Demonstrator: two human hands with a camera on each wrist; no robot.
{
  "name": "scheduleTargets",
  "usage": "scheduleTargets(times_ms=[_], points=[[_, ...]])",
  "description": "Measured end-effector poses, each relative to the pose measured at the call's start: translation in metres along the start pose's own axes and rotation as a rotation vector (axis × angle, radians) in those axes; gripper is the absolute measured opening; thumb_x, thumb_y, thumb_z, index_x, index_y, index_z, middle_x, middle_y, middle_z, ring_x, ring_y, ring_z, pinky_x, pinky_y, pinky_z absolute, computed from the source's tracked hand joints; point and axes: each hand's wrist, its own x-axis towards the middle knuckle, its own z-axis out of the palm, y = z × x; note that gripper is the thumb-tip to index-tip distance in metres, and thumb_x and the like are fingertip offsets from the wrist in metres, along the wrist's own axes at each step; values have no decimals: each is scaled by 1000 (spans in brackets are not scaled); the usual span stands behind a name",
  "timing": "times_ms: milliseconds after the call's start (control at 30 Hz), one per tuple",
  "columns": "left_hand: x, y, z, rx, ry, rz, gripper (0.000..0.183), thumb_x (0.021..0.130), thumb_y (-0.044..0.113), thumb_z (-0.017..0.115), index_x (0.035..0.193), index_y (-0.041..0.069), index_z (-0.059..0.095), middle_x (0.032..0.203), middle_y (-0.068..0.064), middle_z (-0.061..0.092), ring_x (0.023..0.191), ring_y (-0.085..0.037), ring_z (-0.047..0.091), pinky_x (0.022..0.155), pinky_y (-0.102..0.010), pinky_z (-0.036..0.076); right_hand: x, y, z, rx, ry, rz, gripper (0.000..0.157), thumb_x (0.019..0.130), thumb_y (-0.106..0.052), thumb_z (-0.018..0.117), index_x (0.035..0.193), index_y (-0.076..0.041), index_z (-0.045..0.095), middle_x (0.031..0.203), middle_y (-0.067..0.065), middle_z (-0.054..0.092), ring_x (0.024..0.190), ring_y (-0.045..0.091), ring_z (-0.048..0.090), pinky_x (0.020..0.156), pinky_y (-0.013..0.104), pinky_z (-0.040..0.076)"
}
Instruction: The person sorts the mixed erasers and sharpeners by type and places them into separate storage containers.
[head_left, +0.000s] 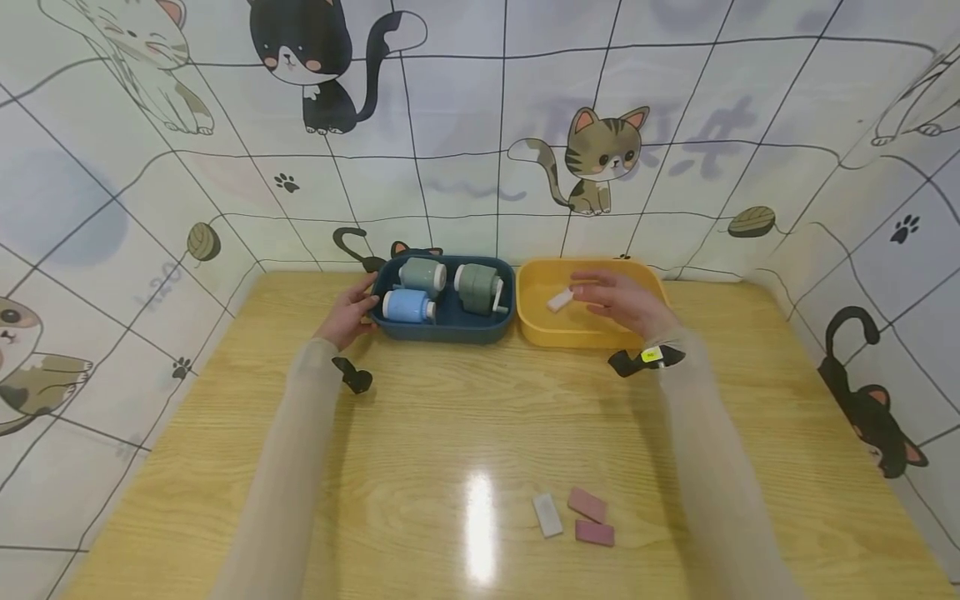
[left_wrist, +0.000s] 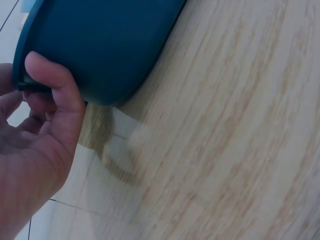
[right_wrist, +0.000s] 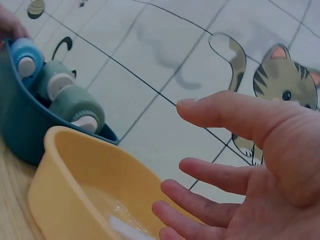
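Note:
My left hand (head_left: 349, 314) grips the left rim of a dark blue basin (head_left: 442, 332); in the left wrist view the thumb (left_wrist: 52, 75) lies against its outer wall. Inside that basin lie a blue bottle-like container (head_left: 406, 306) and two grey-green ones (head_left: 422, 275) (head_left: 477, 287) with white ends. Over the yellow basin (head_left: 555, 335) hovers my right hand (head_left: 622, 302), fingers spread and holding nothing. A small white flat block (head_left: 560, 300) lies in the yellow basin, just left of the fingertips; in the right wrist view only part of this block (right_wrist: 129, 229) shows.
Nearer on the wooden table (head_left: 420, 417) lie another white flat block (head_left: 547, 515) and two pink ones (head_left: 587, 505) (head_left: 595, 533). The basins stand side by side near the back, before a cat-patterned cloth wall (head_left: 465, 117). More patterned cloth stands at both sides.

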Motion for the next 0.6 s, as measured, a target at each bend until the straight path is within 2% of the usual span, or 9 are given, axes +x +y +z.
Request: scheduleTargets(times_ms=[67, 267, 433, 600], points=[[0, 0, 0, -4, 3, 2, 56, 104, 9, 42, 155, 21, 23, 109, -9, 42, 78, -12, 46, 62, -26, 47, -6, 0, 4, -55, -16, -25, 60, 96, -13, 60, 145, 6, 32, 146, 24, 36, 133, 35, 35, 111, 45, 23], [-1, 0, 1, -5, 10, 12, 55, 104, 8, 41, 155, 20, 23, 107, -8, 43, 77, -12, 47, 61, -26, 47, -26, 1, 11, -267, -32, -84, 51, 96, -21, 61, 140, 0, 45, 142, 20, 43, 127, 33, 42, 106, 49, 30], [-1, 0, 1, -3, 7, 13, 56, 104, 9, 41, 155, 20, 23, 107, -8, 43, 77, -12, 47, 61, -26, 47, -39, 1, 18, -316, -48, -100, 46, 93, -19, 65, 135, -4, 51, 138, 17, 48, 123, 30, 47, 104, 48, 32], [-1, 1, 1, -13, 2, -1, 56, 104, 9, 41, 155, 21, 23, 107, -8, 42, 76, -12, 47, 63, -27, 47, -51, 3, 24, -340, -90, -91, 49, 91, -24, 69, 133, -8, 53, 137, 17, 49, 123, 32, 48, 103, 47, 34]])
